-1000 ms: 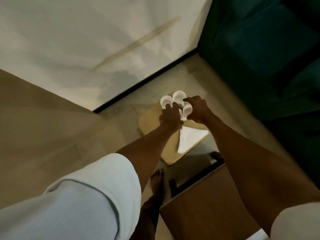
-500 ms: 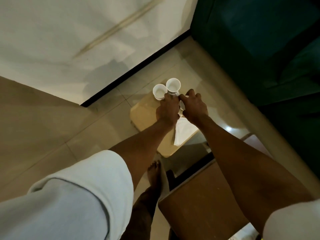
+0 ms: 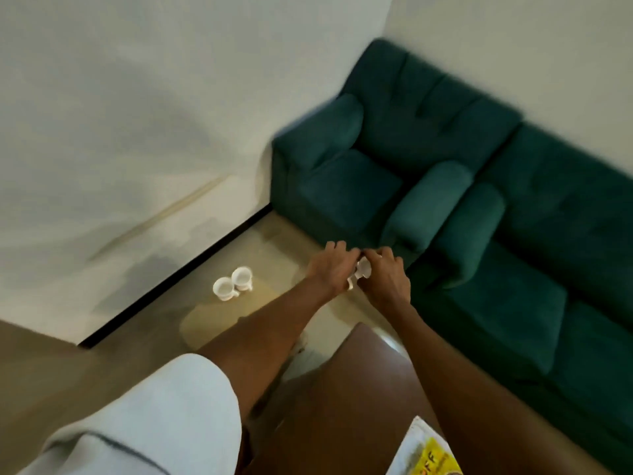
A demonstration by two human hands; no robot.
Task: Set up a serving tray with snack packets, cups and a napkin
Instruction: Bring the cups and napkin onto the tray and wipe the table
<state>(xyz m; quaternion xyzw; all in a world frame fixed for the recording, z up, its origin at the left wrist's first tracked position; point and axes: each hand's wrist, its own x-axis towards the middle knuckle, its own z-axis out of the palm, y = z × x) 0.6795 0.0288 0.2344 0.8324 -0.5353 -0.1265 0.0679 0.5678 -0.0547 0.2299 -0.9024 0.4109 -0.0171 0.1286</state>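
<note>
Two white cups [image 3: 232,283] stand side by side at the far end of a light wooden tray [image 3: 209,324] on the floor. My left hand [image 3: 329,269] and my right hand [image 3: 386,280] are raised to the right of the tray, close together. Both are closed around another white cup [image 3: 360,270], which is mostly hidden by the fingers. A small white patch that may be the napkin [image 3: 301,339] shows beside my left forearm; the rest is covered. A yellow and white snack packet [image 3: 424,455] lies on the brown table at the bottom edge.
A brown table [image 3: 342,406] is just below my arms. A dark green sofa [image 3: 445,186] fills the right side, close behind my hands. A white wall with a black skirting [image 3: 178,272] runs along the left, next to the tiled floor.
My hands have lifted away from the tray to the right with a white cup between them. Two cups stay on the tray. The view has tilted up toward the sofa.
</note>
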